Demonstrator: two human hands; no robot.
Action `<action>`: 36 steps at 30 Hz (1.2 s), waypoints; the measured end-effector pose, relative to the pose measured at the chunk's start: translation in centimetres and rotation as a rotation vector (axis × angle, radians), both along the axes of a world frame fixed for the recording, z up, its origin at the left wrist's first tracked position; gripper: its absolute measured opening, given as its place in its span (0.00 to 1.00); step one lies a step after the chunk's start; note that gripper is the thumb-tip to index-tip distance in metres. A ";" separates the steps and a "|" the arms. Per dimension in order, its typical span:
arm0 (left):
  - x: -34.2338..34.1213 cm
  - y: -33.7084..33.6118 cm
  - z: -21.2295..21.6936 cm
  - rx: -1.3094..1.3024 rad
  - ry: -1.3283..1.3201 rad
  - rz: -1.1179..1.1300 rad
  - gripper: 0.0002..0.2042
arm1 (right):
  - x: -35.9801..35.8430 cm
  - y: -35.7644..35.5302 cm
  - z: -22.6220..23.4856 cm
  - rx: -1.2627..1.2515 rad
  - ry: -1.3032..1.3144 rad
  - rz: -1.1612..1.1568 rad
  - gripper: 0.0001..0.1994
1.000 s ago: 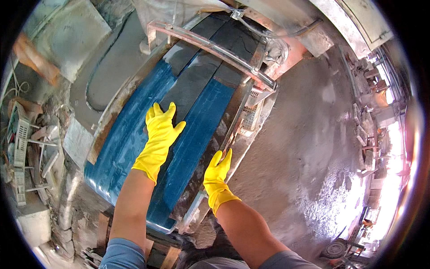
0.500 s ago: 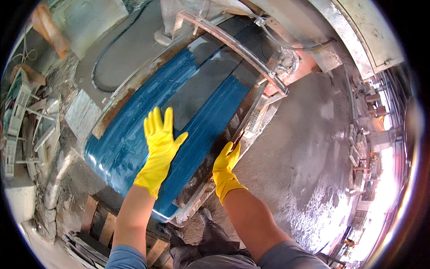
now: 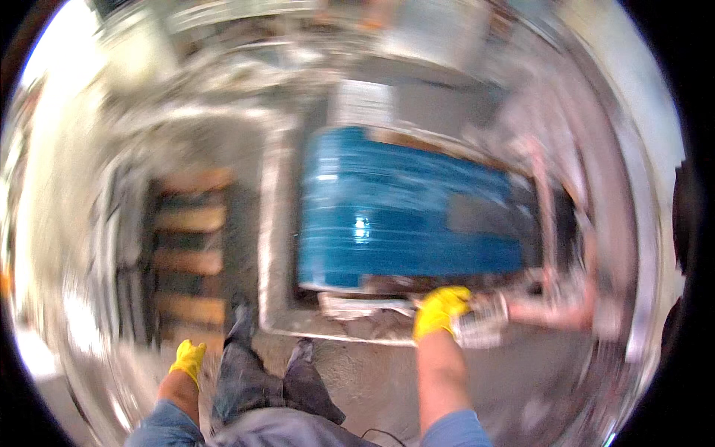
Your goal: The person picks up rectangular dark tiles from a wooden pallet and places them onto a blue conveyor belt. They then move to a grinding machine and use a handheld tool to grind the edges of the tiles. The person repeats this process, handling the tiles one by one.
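The picture is heavily motion-blurred. A wide blue belt-like surface (image 3: pixel 406 216) lies in a grey metal frame (image 3: pixel 279 246) ahead of me. My right hand (image 3: pixel 441 311), in a yellow glove, rests on the frame's near edge just below the blue surface, by a pale metal fitting (image 3: pixel 484 322); whether it grips anything is unclear. My left hand (image 3: pixel 188 359), also yellow-gloved, hangs low at my left side, away from the machine, with nothing visible in it. My legs and shoes (image 3: pixel 257 357) show between my arms.
A wooden pallet or slatted stand (image 3: pixel 186 253) sits left of the frame. Pinkish pipes and bars (image 3: pixel 555 305) run along the machine's right side. Grey concrete floor (image 3: pixel 372 380) lies under my feet. Everything farther off is smeared by blur.
The view has swung sharply, so the blue surface now lies crosswise. My left hand has come off the blue surface and dropped to my side. My right hand stays at the frame's edge.
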State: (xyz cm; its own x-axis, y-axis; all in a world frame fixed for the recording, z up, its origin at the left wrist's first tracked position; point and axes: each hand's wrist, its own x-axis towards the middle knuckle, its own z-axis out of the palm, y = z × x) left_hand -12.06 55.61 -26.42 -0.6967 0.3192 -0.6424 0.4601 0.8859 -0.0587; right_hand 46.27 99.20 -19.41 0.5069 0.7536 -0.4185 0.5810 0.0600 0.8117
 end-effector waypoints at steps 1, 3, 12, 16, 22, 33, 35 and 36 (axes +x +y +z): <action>-0.5 -3.7 1.8 -0.132 -0.074 0.104 0.31 | 3.0 -2.9 -2.3 0.056 -0.127 0.183 0.36; 0.2 -14.7 4.5 -0.135 -0.236 0.418 0.33 | 6.3 -5.7 -3.5 0.134 -0.266 0.496 0.37; 10.5 -34.9 7.5 0.131 -0.301 0.921 0.40 | -2.1 -14.8 -7.6 0.639 1.306 -0.142 0.19; 5.2 -36.8 3.6 0.263 -0.261 0.938 0.43 | -6.9 -27.4 -12.8 -0.107 1.459 -0.922 0.17; -12.7 -40.4 -2.5 0.320 -0.162 0.855 0.42 | -33.0 -41.3 -4.8 -0.508 1.626 -0.696 0.23; -41.3 -43.5 -15.2 0.285 -0.137 0.787 0.51 | -57.5 -54.2 -3.4 -0.424 1.454 -0.799 0.23; -42.7 -42.3 -16.8 0.225 -0.159 0.652 0.56 | -62.1 -56.1 -1.1 -0.431 1.490 -0.790 0.23; -43.5 -41.1 -16.9 0.189 -0.166 0.583 0.58 | -63.4 -56.6 -0.6 -0.454 1.482 -0.782 0.23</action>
State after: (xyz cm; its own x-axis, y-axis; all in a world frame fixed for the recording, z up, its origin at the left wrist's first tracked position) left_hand -55.60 14.52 -43.28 -0.6864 0.0357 -0.7264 -0.1113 0.9819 0.1535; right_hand -17.14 42.58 -20.00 -0.3143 0.2379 -0.9190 0.7565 -0.5221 -0.3939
